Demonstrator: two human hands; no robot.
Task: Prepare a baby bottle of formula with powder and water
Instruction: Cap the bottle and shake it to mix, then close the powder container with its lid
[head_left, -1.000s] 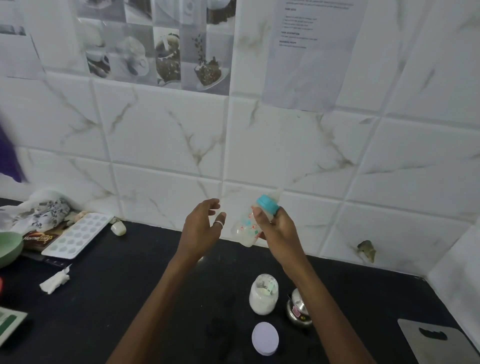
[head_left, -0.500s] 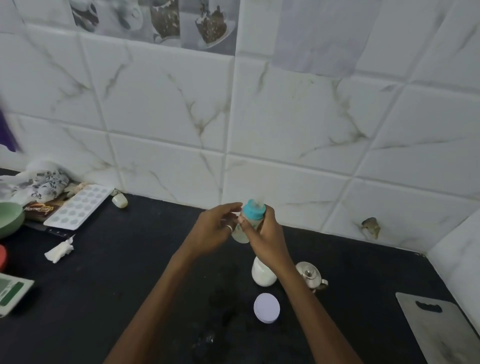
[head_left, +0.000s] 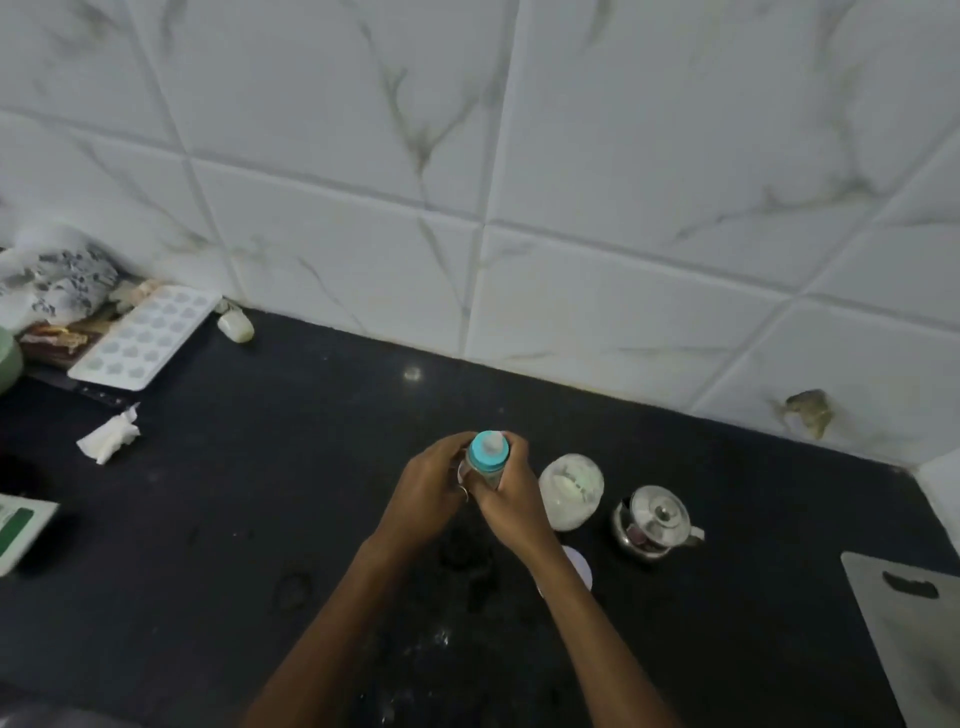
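A baby bottle (head_left: 487, 454) with a teal collar and clear teat stands upright between both hands over the black counter (head_left: 311, 493). My left hand (head_left: 428, 491) wraps its left side and my right hand (head_left: 511, 493) its right side, so the bottle's body is mostly hidden. Just right of my right hand stands an open jar of white powder (head_left: 570, 493). Its round white lid (head_left: 579, 569) lies flat on the counter, partly hidden by my right forearm. Further right sits a small glass kettle (head_left: 655, 522) with a metal lid.
A white ice tray (head_left: 148, 335), a small white cap (head_left: 236, 327), a crumpled tissue (head_left: 110, 435) and patterned cloth (head_left: 57, 283) lie at the far left. A grey cutting board (head_left: 914, 629) is at the right edge. The tiled wall (head_left: 519, 208) backs the counter.
The bottle was held tilted up near the wall by my right hand alone; my left hand joined it, and both lowered it upright toward the counter. The camera tilted down.
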